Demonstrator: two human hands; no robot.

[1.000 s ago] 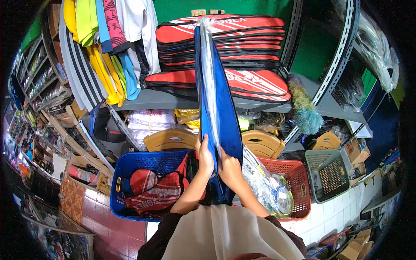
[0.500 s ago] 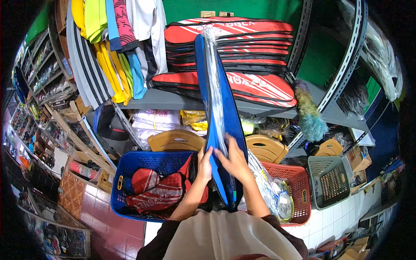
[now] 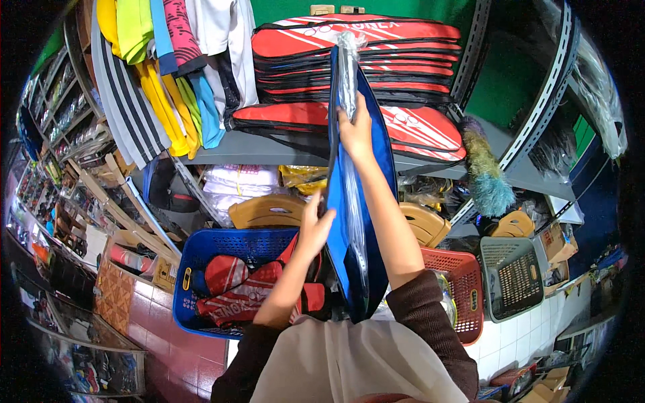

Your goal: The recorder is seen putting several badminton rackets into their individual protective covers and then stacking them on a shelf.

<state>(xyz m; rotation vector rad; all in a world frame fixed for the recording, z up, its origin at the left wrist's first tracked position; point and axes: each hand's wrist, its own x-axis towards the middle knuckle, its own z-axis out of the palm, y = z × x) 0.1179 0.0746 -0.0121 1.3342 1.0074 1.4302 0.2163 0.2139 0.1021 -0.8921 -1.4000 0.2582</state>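
A long racket bag with a blue lining stands upright in front of me, its side unzipped and gaping. Inside lies a slim racket wrapped in clear plastic; its top end pokes out of the bag, while its lower part is mostly hidden. My left hand grips the bag's left edge about halfway down, with the fingers partly behind it. Higher up, my right hand is closed around the plastic-wrapped racket near the bag's upper end.
Red racket bags are stacked on a grey shelf ahead. Below stand a blue basket with red bags, a red basket with plastic-wrapped rackets and a grey basket. Shirts hang left; a feathery duster hangs right.
My right hand has moved up from the middle of the bag to the racket's upper part. My left hand has shifted slightly up and left on the edge, and the bag stands further right.
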